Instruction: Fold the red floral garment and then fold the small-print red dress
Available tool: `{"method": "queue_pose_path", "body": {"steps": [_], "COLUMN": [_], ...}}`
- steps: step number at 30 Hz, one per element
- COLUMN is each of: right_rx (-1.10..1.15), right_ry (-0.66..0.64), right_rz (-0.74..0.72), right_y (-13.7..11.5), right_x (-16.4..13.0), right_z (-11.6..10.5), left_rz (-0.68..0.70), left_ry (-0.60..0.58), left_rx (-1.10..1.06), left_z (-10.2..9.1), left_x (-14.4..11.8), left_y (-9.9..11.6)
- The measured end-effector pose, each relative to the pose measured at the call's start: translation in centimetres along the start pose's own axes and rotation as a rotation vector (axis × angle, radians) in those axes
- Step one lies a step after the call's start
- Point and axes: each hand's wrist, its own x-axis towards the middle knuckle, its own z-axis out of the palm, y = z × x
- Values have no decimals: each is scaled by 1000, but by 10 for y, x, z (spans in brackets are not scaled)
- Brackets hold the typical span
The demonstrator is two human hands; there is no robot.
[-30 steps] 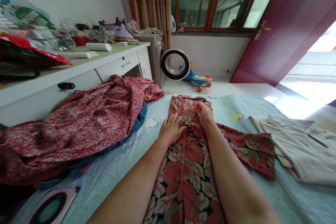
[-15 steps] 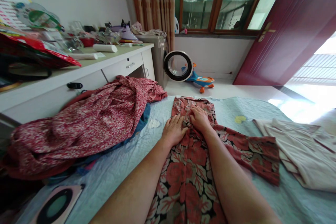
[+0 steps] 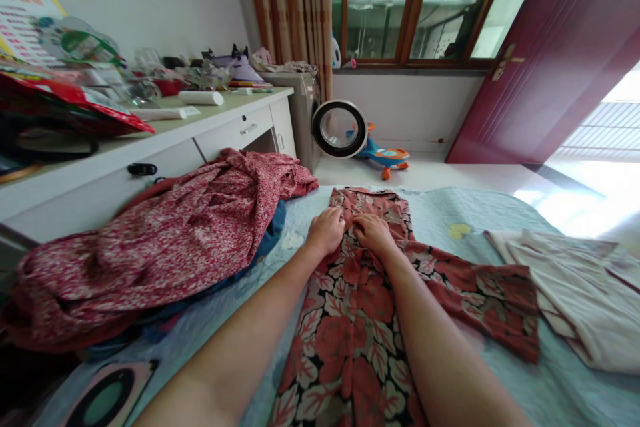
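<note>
A red floral garment (image 3: 360, 307) lies flat on the light blue bedspread (image 3: 560, 387), running away from me, one sleeve spread to the right. My left hand (image 3: 326, 229) rests on the garment's left side near its far end, fingers curled and pinching the cloth. My right hand (image 3: 371, 231) sits just beside it, fingers bent onto the same fabric. Both forearms stretch out over the garment.
A heap of red speckled cloth (image 3: 150, 240) lies left on the bed. A cream garment (image 3: 575, 280) lies at right. A cluttered white desk (image 3: 165, 140) stands left. Beyond the bed are a washing machine (image 3: 300, 113), a round fan (image 3: 340, 129) and a toy scooter (image 3: 383, 157); a dark red door (image 3: 550, 60) stands open.
Both hands have come closer together on the garment and their fingers have curled from flat to pinching the cloth. The view has tilted slightly.
</note>
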Motion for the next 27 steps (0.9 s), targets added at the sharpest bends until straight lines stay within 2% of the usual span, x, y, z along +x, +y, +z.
{"method": "queue_pose_path", "body": {"steps": [4,10,15,22,27], "right_rx": [0,5,7,24,36], "right_ry": [-1,-9,-2,-8,-1], "right_rz": [8,28,27,16,27], "right_y": [-1,-3,-4,-2,-1], "right_x": [0,0,0,0,0], "right_z": [-1,-3,-4,-2,-2], "left_rz": [74,79,64,-29,-39], "left_ry": [-44,-66,-104,-182,-174], "left_rx": [94,102,90,76,10], "left_z": [7,14,14,12,8], "left_x": [27,53,67,82,90], "left_y": [-13,-25,-28,-26,-35]}}
